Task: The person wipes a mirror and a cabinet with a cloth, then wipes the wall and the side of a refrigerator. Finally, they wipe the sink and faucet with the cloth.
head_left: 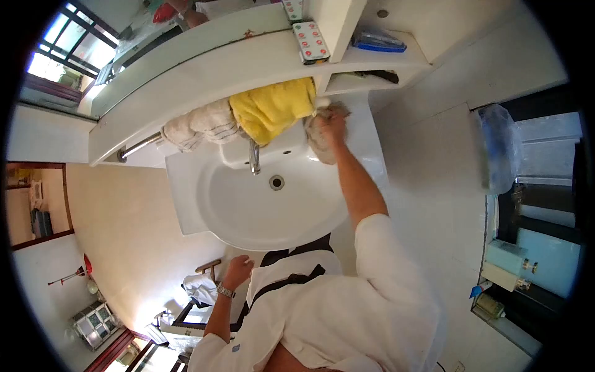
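Note:
My right hand (333,124) is closed on a greyish-beige cloth (320,141) at the back right of the white washbasin (232,214). The cloth hangs down over the basin's rim. Close beside it, a yellow towel (273,108) and a beige towel (201,124) hang from the metal rail (139,146). The chrome tap (254,158) stands below the yellow towel, behind the drain (276,182). My left hand (238,271), with a watch (225,291) on the wrist, hangs in front of the basin. Its fingers are loosely bent and it holds nothing.
Above the towels runs a white ledge (186,93) under a mirror, with a patterned box (311,42) on it. A blue-based clear case (379,41) lies on the right shelf. Farther right stands a plastic-wrapped item (498,149). A wooden-handled object (209,266) is near my left hand.

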`<state>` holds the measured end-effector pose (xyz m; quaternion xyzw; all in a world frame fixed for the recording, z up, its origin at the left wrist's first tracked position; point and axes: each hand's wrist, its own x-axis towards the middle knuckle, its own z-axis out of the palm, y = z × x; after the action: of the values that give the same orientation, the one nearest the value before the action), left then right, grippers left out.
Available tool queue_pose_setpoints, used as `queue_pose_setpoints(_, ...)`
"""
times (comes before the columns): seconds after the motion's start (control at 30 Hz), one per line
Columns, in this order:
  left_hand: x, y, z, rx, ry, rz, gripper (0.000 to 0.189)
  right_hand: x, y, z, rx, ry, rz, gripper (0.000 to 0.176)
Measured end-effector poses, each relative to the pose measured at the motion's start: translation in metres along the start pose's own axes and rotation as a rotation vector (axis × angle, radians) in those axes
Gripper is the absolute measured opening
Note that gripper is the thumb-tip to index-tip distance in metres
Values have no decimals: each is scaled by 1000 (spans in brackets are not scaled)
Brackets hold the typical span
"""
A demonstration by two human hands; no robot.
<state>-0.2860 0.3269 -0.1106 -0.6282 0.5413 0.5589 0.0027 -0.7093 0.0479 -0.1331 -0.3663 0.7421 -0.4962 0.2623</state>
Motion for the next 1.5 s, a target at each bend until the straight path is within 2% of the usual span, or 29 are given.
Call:
queue_pose_setpoints(0.03,4,-3,2,20,26,5,29,-7,-8,12,107,-38,8,41)
queue_pose_setpoints(0.1,7,12,3,-41,50,-2,28,-5,9,39,-28,-34,13,36)
queue_pose_setpoints(0.13,11,23,4,-102,84,-4,27,2,14,43,36,39,-98,31)
queue_pose_setpoints(0.17,14,32,5,-103,95,-7,27,5,22,41,44,30,-102,31)
queue_pose_setpoints(0.23,26,58,12,-183,95,-94,29,14,28,26,430,-150,113,33)
queue_pose_setpoints(0.27,28,71,21,-190,98,-105,29,17,43,22,736,-295,347,39)
queue_pose_setpoints(0.3,31,90,30,-236,96,-103,30,20,45,16,736,-308,352,39)
queue_pose_setpoints(0.37,36,114,43,-281,101,-103,30,20,49,2,1016,-506,701,35)
queue_pose_setpoints(0.4,39,119,51,-256,96,-42,30,18,41,-10,1013,-515,704,35)
queue_pose_setpoints(0.43,42,126,59,-232,91,18,30,14,22,-28,1068,-539,651,35)
queue_pose_setpoints(0.5,41,146,63,-242,112,-3,29,19,17,-53,1118,-561,602,35)
queue_pose_setpoints(0.57,43,149,64,-184,139,9,29,29,30,-81,1109,-429,520,36)
queue_pose_setpoints(0.7,40,141,60,-160,168,25,28,63,44,-158,783,-386,360,38)
queue_pose_setpoints(0.77,40,119,58,-187,163,15,28,54,-9,-187,662,-206,360,35)
queue_pose_setpoints(0.8,39,111,58,-210,155,8,28,57,-17,-193,654,-214,361,35)
queue_pose_setpoints(0.83,36,107,60,-221,156,0,28,59,-23,-197,536,-197,277,29)
queue_pose_setpoints(0.87,32,104,59,-257,144,-43,28,59,-25,-197,421,-179,193,24)
queue_pose_setpoints(0.9,29,102,58,-290,132,-84,28,61,-13,-186,418,-185,195,24)
queue_pose_setpoints(0.97,26,86,66,-334,148,-88,29,69,23,-150,203,-185,27,21)
queue_pose_setpoints(1.03,20,76,71,-377,160,-94,30,61,25,-108,46,-158,32,26)
queue_pose_setpoints(1.1,16,72,70,-385,106,-136,32,52,41,-64,10,-100,-102,33)
queue_pose_setpoints(1.17,11,72,67,-449,120,-162,33,59,66,-22,126,-96,-125,35)
queue_pose_setpoints(1.23,4,69,68,-512,128,-192,34,29,7,-15,-126,-159,-80,31)
queue_pose_setpoints(1.37,-2,74,74,-500,161,-225,27,17,4,11,52,-225,-207,29)
queue_pose_setpoints(1.43,-6,77,77,-513,203,-222,24,24,9,0,258,-378,-54,30)
queue_pose_setpoints(1.5,-6,77,79,-471,219,-186,24,33,16,-19,165,-360,-60,31)
